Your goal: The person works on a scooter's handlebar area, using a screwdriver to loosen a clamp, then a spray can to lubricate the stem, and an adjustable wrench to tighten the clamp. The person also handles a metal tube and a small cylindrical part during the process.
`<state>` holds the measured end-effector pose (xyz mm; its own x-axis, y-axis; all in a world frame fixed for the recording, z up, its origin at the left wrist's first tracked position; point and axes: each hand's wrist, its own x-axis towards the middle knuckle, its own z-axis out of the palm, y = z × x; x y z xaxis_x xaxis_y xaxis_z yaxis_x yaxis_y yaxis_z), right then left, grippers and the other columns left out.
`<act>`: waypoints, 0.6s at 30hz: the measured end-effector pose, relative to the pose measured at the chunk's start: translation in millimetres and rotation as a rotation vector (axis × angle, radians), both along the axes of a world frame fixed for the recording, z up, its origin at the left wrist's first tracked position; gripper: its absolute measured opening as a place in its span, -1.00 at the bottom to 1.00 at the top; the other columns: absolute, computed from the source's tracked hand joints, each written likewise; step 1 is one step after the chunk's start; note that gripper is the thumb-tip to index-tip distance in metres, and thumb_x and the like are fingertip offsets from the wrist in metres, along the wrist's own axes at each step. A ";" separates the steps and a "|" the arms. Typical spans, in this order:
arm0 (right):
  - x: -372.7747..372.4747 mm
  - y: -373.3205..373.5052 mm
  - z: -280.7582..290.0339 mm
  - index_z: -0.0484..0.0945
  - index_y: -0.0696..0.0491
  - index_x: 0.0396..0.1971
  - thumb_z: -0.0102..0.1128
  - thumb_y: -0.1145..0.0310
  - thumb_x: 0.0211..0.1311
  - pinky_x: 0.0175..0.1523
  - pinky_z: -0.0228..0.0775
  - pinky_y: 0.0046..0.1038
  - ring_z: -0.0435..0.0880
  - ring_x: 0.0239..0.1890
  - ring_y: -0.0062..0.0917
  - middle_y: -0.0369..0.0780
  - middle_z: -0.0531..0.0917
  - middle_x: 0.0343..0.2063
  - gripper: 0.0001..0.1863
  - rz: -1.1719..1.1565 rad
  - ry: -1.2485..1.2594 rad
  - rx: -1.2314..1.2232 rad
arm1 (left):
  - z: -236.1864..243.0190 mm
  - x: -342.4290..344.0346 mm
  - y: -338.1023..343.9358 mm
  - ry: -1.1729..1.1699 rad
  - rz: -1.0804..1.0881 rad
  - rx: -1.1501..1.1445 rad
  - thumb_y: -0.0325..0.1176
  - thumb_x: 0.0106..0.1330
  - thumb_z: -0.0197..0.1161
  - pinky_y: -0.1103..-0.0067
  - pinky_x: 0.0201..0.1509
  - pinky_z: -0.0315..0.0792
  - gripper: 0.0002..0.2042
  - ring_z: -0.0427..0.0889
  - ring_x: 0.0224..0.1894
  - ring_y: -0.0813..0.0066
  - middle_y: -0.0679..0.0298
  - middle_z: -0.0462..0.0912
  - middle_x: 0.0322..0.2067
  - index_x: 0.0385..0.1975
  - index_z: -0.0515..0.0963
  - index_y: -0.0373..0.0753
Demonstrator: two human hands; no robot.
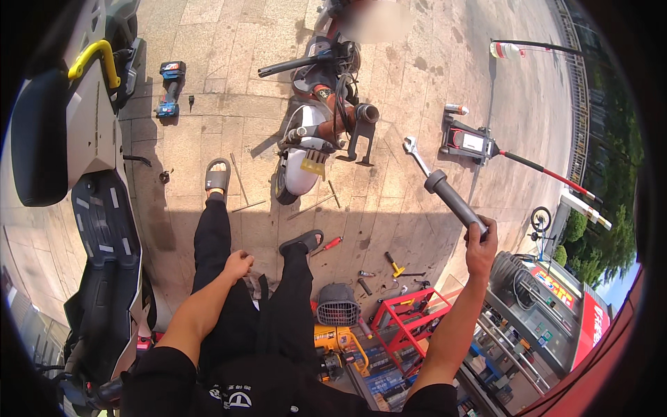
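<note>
My right hand (481, 243) is closed around the lower end of a dark grey tube (455, 201) with a thicker collar at its upper end. Out of that collar sticks a silver adjustable wrench (417, 156), its jaws pointing up and left. The tube is held up at the right, tilted, apart from the vehicle. My left hand (238, 265) is closed in front of my dark trousers, near the knee; its fingers hide whatever is in them. Ahead stands a two-wheeler (326, 128) with a brownish frame, a white front fender (303, 170) and its front end partly stripped.
A red-handled floor jack (472, 144) stands at the right. A blue cordless drill (170, 90) lies at the left, beside a white and black scooter (97, 139). T-handle tools (316, 206), a red screwdriver (333, 242) and a hammer (394, 264) lie near a red metal frame (406, 313).
</note>
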<state>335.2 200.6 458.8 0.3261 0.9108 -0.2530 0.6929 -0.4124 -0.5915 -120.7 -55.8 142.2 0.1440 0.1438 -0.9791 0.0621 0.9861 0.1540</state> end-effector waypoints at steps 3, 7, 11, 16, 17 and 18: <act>47.2 -127.9 -49.6 0.42 0.17 -0.11 0.19 0.30 0.26 -0.46 0.22 -0.67 0.40 -0.58 -0.74 -0.36 0.46 -0.61 -0.68 -0.246 -0.041 -0.015 | 9.2 20.3 17.5 -0.006 -0.148 0.006 -0.29 0.28 0.11 0.56 -0.49 0.46 -0.72 0.55 -0.51 0.43 0.14 0.57 -0.40 -0.19 0.46 -0.43; 100.1 -300.8 -153.6 0.48 0.19 -0.17 0.26 0.27 0.18 -0.45 0.31 -0.50 0.47 -0.58 -0.61 -0.27 0.53 -0.62 -0.66 -0.643 -0.102 -0.156 | 22.7 95.2 32.1 -0.100 -0.348 -0.072 -0.24 0.32 0.09 0.53 -0.46 0.50 -0.69 0.60 -0.48 0.39 0.08 0.60 -0.34 -0.16 0.46 -0.41; 141.9 -446.1 -270.9 0.47 0.20 -0.12 0.28 0.18 0.14 -0.25 0.40 -0.41 0.56 -0.40 -0.44 -0.12 0.60 -0.47 -0.56 -0.899 -0.252 -0.282 | 29.9 205.3 -4.8 -0.227 -0.519 -0.179 -0.23 0.35 0.09 0.62 -0.63 0.39 -0.71 0.58 -0.58 0.44 0.06 0.61 -0.37 -0.18 0.46 -0.38; 220.0 -558.3 -374.5 0.44 0.12 -0.02 0.26 0.09 0.10 0.05 0.35 -0.22 0.56 -0.05 -0.06 0.07 0.60 -0.18 -0.48 -1.173 -0.174 -0.510 | 19.5 328.3 -88.0 -0.315 -0.920 -0.402 -0.23 0.36 0.09 0.65 -0.68 0.33 -0.71 0.54 -0.66 0.52 0.16 0.61 -0.49 -0.14 0.47 -0.37; 238.4 -576.0 -393.2 0.44 0.11 -0.03 0.28 0.10 0.09 0.06 0.34 -0.21 0.56 -0.05 -0.05 0.06 0.61 -0.18 -0.48 -1.210 -0.197 -0.525 | 17.0 343.7 -102.7 -0.323 -0.978 -0.438 -0.23 0.36 0.09 0.66 -0.68 0.33 -0.71 0.54 -0.66 0.54 0.17 0.62 -0.49 -0.15 0.48 -0.36; 258.2 -593.2 -410.9 0.45 0.11 -0.04 0.29 0.12 0.09 0.05 0.35 -0.21 0.57 -0.08 -0.04 0.05 0.62 -0.20 -0.49 -1.244 -0.201 -0.545 | 13.7 357.4 -115.5 -0.334 -1.023 -0.463 -0.23 0.36 0.10 0.67 -0.69 0.33 -0.72 0.54 -0.66 0.56 0.17 0.62 -0.48 -0.16 0.48 -0.35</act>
<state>593.4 -392.7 48.0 0.9204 -0.2052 -0.3328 -0.2475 -0.9647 -0.0895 236.7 -171.3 155.8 0.2462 -0.5484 -0.7992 0.8833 0.4664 -0.0480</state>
